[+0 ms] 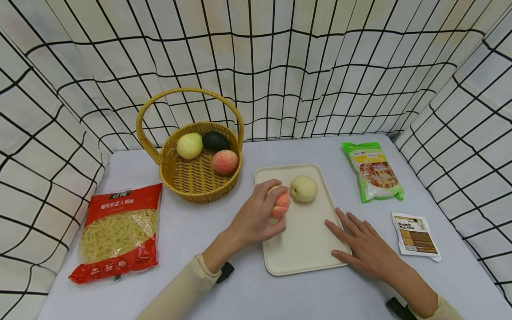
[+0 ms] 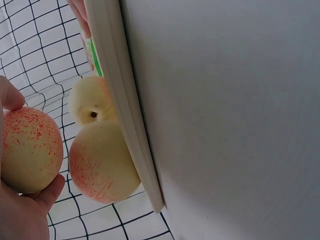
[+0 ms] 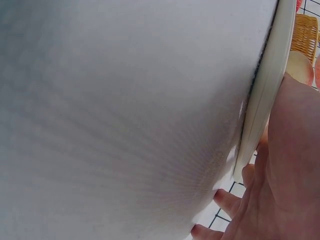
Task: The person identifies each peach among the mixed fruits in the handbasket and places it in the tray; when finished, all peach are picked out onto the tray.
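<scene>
Holding 1 red-speckled peach between fingers and thumb: left hand, raised over the cream tray's left side. Lying at the tray's right edge: right hand, fingers spread. On the tray: 1 blushed peach, 1 pale round fruit. Left of the tray: 1 wicker basket, 1 spiral-pasta bag. Right of it: 1 green-edged packet, 1 white-and-brown packet.
</scene>
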Action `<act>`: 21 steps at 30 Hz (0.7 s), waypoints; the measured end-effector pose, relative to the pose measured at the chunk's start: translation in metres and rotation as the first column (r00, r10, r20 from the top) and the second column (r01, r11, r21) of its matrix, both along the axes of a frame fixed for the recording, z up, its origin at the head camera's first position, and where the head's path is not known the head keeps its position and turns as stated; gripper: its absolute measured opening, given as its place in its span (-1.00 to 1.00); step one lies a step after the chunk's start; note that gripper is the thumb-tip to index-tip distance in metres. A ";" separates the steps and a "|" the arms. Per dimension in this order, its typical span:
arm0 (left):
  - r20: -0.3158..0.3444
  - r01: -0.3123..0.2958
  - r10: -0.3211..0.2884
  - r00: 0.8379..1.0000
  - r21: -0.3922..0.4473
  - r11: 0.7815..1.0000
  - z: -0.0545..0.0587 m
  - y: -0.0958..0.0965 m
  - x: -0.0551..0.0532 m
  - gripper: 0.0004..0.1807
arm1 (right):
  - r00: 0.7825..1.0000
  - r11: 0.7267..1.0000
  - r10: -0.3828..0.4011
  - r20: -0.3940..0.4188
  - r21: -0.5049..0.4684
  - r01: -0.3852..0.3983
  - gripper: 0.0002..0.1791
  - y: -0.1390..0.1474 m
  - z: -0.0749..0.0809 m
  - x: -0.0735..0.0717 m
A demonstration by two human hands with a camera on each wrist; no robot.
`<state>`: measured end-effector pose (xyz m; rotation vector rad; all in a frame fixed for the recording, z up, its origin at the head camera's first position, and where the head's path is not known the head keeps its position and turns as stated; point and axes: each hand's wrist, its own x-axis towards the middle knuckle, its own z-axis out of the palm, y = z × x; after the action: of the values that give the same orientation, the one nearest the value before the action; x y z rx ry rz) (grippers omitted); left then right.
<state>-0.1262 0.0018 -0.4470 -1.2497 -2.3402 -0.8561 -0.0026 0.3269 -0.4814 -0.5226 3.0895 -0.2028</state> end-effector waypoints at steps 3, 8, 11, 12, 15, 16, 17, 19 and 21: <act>-0.019 0.006 -0.006 1.000 -0.001 1.000 -0.002 0.001 0.001 -0.30 | 1.000 1.000 -0.007 0.010 -0.004 0.007 -0.17 0.000 0.000 0.000; -0.053 0.026 -0.026 0.998 -0.009 1.000 -0.006 0.003 0.001 -0.31 | 1.000 1.000 -0.006 0.006 -0.005 0.007 -0.17 0.000 -0.001 0.000; -0.063 0.035 -0.036 0.997 -0.019 0.999 -0.008 0.003 0.002 -0.30 | 1.000 1.000 -0.003 -0.007 -0.008 0.003 -0.18 0.000 0.000 0.000; -0.063 0.037 -0.038 0.997 -0.022 0.999 -0.008 0.003 0.003 -0.29 | 1.000 1.000 -0.002 -0.009 -0.007 0.002 -0.18 -0.001 0.000 0.000; -0.059 0.037 -0.039 0.997 -0.033 0.999 -0.008 0.003 0.004 -0.28 | 1.000 1.000 -0.004 -0.004 -0.005 0.004 -0.18 -0.001 0.001 0.000; -0.059 0.039 -0.041 0.997 -0.037 0.999 -0.008 0.003 0.005 -0.28 | 1.000 1.000 -0.004 0.000 -0.004 0.004 -0.18 -0.001 0.001 0.000; -0.056 0.040 -0.042 0.998 -0.042 0.998 -0.008 0.003 0.005 -0.28 | 1.000 1.000 -0.005 0.003 0.001 0.005 -0.18 0.000 0.001 0.000; -0.053 0.045 -0.047 0.997 -0.054 0.998 -0.007 0.003 0.006 -0.27 | 1.000 1.000 -0.007 0.009 0.003 0.007 -0.18 0.000 0.001 0.000; -0.052 0.053 -0.057 0.997 -0.071 0.996 -0.007 0.004 0.007 -0.27 | 1.000 1.000 -0.007 0.008 0.002 0.007 -0.18 -0.001 0.001 0.000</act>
<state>-0.1192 0.0053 -0.4543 -1.3537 -2.3211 -0.7540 -0.0022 0.3264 -0.4801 -0.5103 3.0832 -0.2007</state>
